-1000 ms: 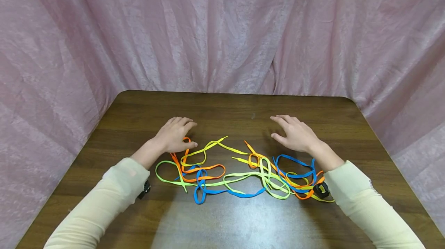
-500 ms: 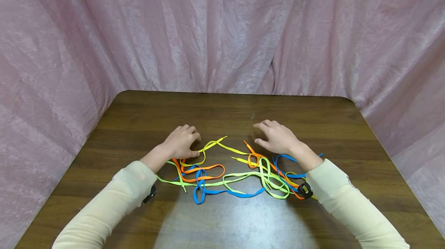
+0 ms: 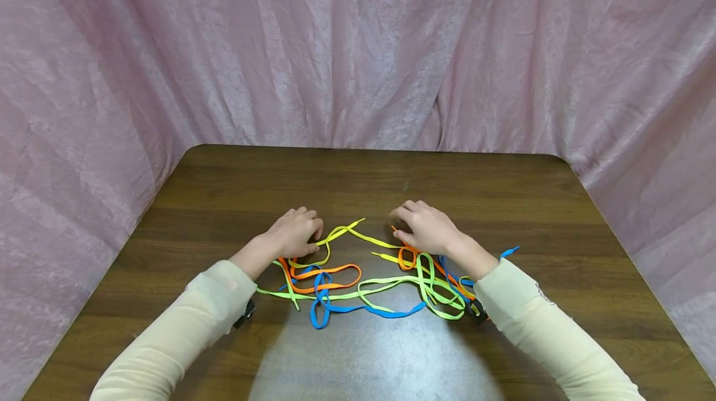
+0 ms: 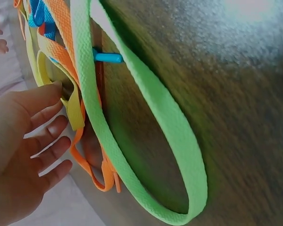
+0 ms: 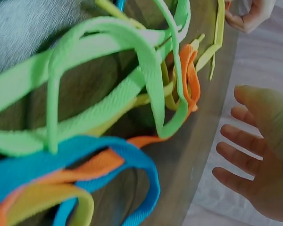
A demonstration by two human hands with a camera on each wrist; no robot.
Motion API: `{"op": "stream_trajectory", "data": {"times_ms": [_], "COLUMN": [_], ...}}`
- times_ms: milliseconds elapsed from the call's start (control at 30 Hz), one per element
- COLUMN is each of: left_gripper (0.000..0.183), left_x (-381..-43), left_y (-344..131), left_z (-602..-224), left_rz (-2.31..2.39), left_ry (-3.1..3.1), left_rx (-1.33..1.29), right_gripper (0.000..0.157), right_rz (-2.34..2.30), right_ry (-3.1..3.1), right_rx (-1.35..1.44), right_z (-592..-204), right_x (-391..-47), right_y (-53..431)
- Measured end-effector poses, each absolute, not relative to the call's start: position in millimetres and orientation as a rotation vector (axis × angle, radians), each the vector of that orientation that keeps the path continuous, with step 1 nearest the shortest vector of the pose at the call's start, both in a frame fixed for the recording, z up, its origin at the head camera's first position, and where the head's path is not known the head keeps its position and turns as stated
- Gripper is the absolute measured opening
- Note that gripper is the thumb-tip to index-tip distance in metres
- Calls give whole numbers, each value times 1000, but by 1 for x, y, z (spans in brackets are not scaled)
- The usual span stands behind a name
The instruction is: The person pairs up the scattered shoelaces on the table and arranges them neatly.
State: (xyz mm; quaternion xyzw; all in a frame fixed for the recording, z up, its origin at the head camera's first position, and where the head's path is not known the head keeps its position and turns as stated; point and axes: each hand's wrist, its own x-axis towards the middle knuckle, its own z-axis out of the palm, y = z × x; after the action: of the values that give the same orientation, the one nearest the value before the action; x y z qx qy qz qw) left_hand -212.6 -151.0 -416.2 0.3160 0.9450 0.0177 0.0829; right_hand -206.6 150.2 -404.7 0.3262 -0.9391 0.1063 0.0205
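Observation:
My left hand point(image 3: 295, 233) is at the left of a tangle of flat shoelaces, thumb and fingertips right at the yellow shoelace point(image 3: 335, 234). In the left wrist view the left hand point(image 4: 26, 141) has its fingers loosely bent and spread, the thumb tip overlapping a yellow loop. My right hand point(image 3: 426, 227) hovers over the orange lace tip at the right, its thumb and fingers apart and relaxed. The orange shoelace point(image 3: 330, 287), green shoelace point(image 3: 347, 296) and blue shoelace point(image 3: 347, 309) cross each other between the hands. My right forearm covers part of the right-hand laces.
The laces lie on a brown wooden table point(image 3: 358, 177) with rounded far corners. Pink curtains point(image 3: 358, 46) hang behind and beside it. A dark wrist strap point(image 3: 477, 311) shows at my right wrist, close over the laces. A bright light patch point(image 3: 363, 364) reflects at the front.
My right hand has moved left and slightly nearer, toward the orange lace tip. My left hand has come inward and down to the yellow lace. The laces look unmoved.

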Motion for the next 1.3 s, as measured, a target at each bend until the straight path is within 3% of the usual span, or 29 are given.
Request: {"op": "stream_trajectory", "data": {"times_ms": [567, 1000, 1300], "left_gripper": [13, 8, 14], "left_x": [-212, -213, -210], "left_y": [-148, -151, -158], "left_z": [-415, -405, -396], "left_rz": [146, 276, 343], "left_ry": [2823, 2896, 2901], "left_rx": [1037, 1062, 1002], "right_gripper": [22, 30, 11], "right_rz": [312, 253, 186], "right_ry": [-2934, -2989, -2979], "right_rx": [1095, 986, 969], "right_z": [-415, -424, -428], "right_x": [-199, -193, -192], "right_y": [116, 98, 97]}}
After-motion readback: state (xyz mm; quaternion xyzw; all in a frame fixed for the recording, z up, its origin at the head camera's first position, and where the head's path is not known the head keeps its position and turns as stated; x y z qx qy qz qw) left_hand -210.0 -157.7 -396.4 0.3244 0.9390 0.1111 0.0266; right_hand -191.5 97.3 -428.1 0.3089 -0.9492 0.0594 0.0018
